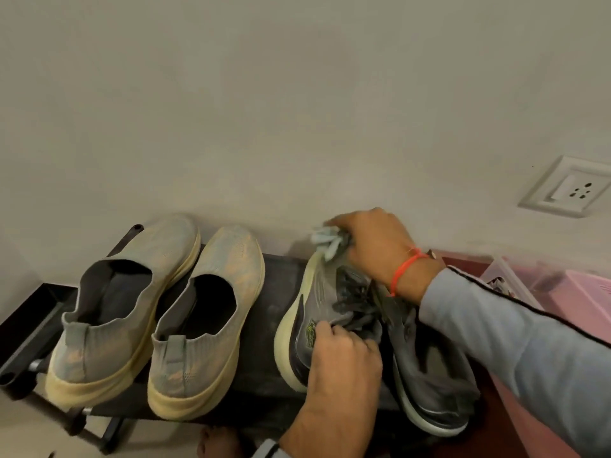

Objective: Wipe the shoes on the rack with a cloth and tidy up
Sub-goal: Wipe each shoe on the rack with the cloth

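On the shoe rack [264, 285], the left hand [340, 361] grips the grey sneaker [310, 312] at the rack's 3 o'clock end, while the right hand [377, 242] presses a bunched pale cloth [327, 239] against its toe, 12 o'clock of the left hand.

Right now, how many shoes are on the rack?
4. Two slip-ons stand side by side at left. A laced grey shoe lies tilted between both hands, and another grey one sits at right under the sleeve.
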